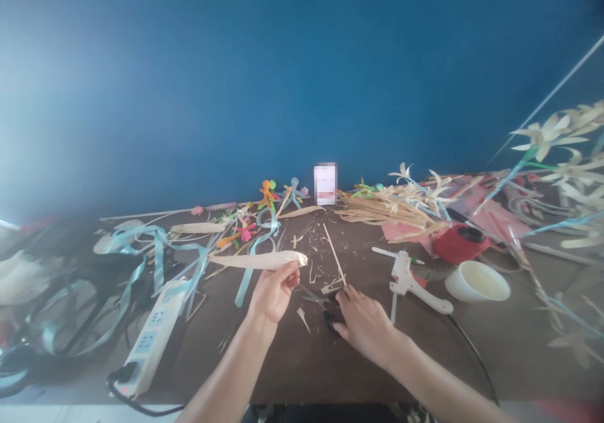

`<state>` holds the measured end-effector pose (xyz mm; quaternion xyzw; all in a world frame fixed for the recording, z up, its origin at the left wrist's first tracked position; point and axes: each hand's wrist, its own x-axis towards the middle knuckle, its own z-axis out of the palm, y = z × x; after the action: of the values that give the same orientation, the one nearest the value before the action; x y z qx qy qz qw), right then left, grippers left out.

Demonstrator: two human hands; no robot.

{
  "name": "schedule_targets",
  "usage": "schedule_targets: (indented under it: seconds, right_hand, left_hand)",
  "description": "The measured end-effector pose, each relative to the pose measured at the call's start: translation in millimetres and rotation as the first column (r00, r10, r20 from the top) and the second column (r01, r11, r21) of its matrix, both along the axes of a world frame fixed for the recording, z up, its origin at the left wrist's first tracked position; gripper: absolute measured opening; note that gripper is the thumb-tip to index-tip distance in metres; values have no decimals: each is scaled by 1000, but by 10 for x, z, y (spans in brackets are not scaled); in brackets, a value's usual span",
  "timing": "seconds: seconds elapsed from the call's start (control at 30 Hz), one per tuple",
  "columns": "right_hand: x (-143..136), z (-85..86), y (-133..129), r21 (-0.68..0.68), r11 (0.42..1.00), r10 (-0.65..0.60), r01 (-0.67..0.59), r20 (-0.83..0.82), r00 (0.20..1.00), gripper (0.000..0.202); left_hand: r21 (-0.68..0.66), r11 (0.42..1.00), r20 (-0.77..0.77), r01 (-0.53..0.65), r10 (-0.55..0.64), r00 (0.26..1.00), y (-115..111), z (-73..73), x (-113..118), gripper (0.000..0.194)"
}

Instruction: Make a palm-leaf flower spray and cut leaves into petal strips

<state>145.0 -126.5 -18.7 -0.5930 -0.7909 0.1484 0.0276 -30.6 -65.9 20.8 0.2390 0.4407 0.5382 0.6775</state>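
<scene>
My left hand (276, 294) pinches the blunt end of a long pale strip that looks like dried husk (255, 260). The strip points left, raised a little above the table. Lower and to the right, my right hand (365, 322) has its fingers curled around the black handles of a pair of scissors (329, 322). The blades point left, near small pale scraps, and part of the handles is hidden under my fingers. A thin pale stick (334, 253) lies just beyond my right fingertips.
A white glue gun (403, 275) lies right of my right hand, beside a white cup (476, 281) and a red roll (460, 243). A power strip (153, 332) and blue ribbon (160, 247) are at left. Husk flowers (542, 136) reach in from the right. A blurred screen (325, 184) stands behind.
</scene>
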Motion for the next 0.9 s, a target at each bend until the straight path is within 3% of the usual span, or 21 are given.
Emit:
schedule_targets:
  seconds: [0.13, 0.27, 0.33, 0.43, 0.5, 0.57, 0.7, 0.9]
  right_hand:
    - [71, 55, -7, -60, 998, -22, 21, -21, 1000, 18]
    - [254, 117, -51, -129, 985, -149, 112, -327, 933, 9]
    - [295, 111, -87, -299, 948, -266, 112, -543, 797, 8]
    - [228, 91, -142, -524, 852, -461, -6, -756, 465, 16]
    - [130, 105, -177, -518, 852, -483, -74, -833, 270, 24]
    - [32, 142, -204, -457, 882, -438, -116, -885, 159, 32]
    - [-75, 199, -211, -383, 906, -366, -179, -922, 124, 38]
    - [-116, 131, -171, -368, 913, -356, -176, -929, 96, 35]
  left_hand:
    - [-55, 998, 68, -20, 23, 997, -16, -7, 13, 19]
    - [-115, 990, 114, -80, 93, 989, -51, 0, 22, 17]
    - [-113, 986, 132, -127, 141, 981, -78, 10, 50, 17]
    - [-101, 977, 173, -188, 203, 964, -139, 22, 131, 15]
    - [-114, 969, 206, -219, 239, 949, -192, 21, 201, 13]
    - [-134, 964, 242, -228, 255, 936, -252, 13, 270, 12]
    - [-172, 967, 294, -189, 234, 927, -361, -8, 369, 9]
    - [-168, 974, 281, -150, 193, 940, -447, -20, 419, 9]
